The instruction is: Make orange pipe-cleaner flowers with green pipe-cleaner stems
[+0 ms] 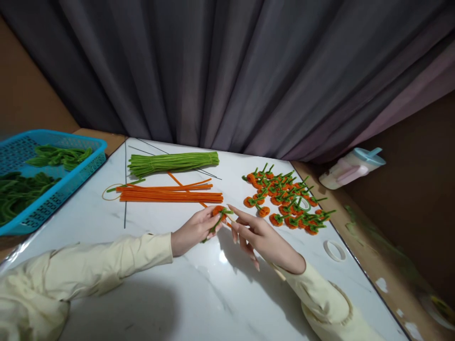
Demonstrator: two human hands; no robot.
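Marbled tabletop (213, 303), occupied.
Your left hand (195, 228) pinches a pipe-cleaner ornament (218, 210), apparently steadying it; your right hand (265, 238) grips a pale stick (230, 216).

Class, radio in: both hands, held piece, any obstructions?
Left hand gripping orange-and-green chenille piece. Right hand holding pale stick at it. Orange chenille stems beyond, not blocking.
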